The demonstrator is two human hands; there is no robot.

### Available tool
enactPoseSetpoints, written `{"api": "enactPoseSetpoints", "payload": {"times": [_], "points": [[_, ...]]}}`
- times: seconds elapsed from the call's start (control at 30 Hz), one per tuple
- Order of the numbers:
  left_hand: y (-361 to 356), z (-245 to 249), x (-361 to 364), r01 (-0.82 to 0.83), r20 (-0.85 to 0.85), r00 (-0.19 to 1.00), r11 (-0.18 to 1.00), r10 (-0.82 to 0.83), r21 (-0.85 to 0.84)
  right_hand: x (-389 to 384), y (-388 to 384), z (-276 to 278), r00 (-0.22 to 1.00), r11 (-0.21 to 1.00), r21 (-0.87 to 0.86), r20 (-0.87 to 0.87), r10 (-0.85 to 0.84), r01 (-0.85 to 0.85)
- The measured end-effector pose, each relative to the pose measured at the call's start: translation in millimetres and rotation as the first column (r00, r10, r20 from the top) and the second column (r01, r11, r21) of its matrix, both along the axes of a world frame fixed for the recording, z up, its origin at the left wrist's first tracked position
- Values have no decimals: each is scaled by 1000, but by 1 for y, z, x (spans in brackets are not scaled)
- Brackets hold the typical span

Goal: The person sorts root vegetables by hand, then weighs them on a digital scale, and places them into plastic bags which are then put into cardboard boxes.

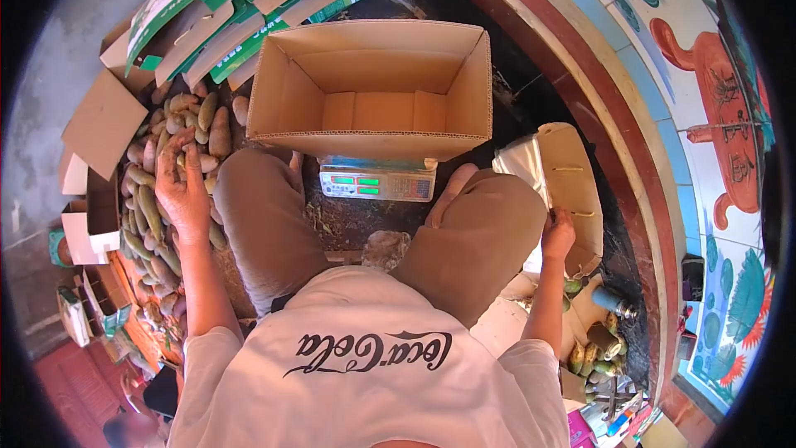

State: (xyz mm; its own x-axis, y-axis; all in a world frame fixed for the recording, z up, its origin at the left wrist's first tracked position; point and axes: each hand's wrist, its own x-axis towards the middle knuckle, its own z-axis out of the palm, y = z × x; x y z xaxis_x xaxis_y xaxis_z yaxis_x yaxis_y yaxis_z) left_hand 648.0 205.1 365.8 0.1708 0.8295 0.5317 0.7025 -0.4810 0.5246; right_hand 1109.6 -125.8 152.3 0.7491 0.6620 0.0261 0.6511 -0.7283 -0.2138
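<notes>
My left hand reaches over a pile of long greenish-brown and pinkish tubers on my left. Its fingers are apart, and I see nothing held in them. On my right, my right hand is closed beside an open cardboard carton with white plastic at its side. What those fingers grip is hidden. In front of my knees an open, empty cardboard box rests on a digital scale with lit green displays.
Green-and-white folded cartons are stacked at the back left. Smaller boxes stand beyond the pile. A blue-grey bottle and more produce lie at right. A tiled, painted wall curves along the right side.
</notes>
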Motion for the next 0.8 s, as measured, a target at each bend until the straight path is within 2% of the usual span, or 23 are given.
{"api": "enactPoseSetpoints", "payload": {"times": [0.03,0.13,0.23,0.27,0.3,0.33,0.37,0.4,0.43,0.5,0.57,0.67,0.7,0.77,0.8], "points": [[0,0,1,10,-2,1000,1000,-10,2,0,0,2,1000,999,-28,-7,-21,21],[-3,2,8,22,41,999,999,-20,-44,-2,-5,9,999,997,62,-18,-43,44],[-2,1,13,74,74,995,997,-71,-38,2,-11,8,995,991,130,102,21,-35],[-1,0,13,70,28,997,998,-70,5,4,-14,7,996,994,107,86,-25,16],[-3,5,14,82,-47,996,996,-81,24,3,-14,10,992,994,101,123,18,-30],[-6,8,17,94,-10,996,996,-94,-4,3,-15,8,996,993,76,3,-91,91],[-8,2,16,46,124,991,997,-39,-54,1,-12,9,987,983,99,-75,-144,151],[-8,-3,12,55,124,991,998,-55,2,0,-12,7,991,980,148,-38,-130,134],[-9,1,14,79,26,996,994,-81,78,-3,-11,9,996,985,151,12,-91,88],[-12,2,17,97,61,993,995,-100,38,-6,-5,19,1000,994,112,-9,-18,19],[-15,6,23,125,32,991,988,-128,91,2,-6,14,997,990,120,52,62,-68],[-16,5,27,139,37,989,984,-144,111,3,-5,22,993,983,165,94,70,-85],[-15,4,29,148,28,988,980,-153,134,4,-4,26,998,982,182,51,38,-47],[-17,6,33,160,28,986,984,-163,74,3,-3,33,997,964,260,72,36,-54],[-16,6,35,185,36,981,980,-188,73,7,-4,34,999,971,235,21,40,-43]]}}
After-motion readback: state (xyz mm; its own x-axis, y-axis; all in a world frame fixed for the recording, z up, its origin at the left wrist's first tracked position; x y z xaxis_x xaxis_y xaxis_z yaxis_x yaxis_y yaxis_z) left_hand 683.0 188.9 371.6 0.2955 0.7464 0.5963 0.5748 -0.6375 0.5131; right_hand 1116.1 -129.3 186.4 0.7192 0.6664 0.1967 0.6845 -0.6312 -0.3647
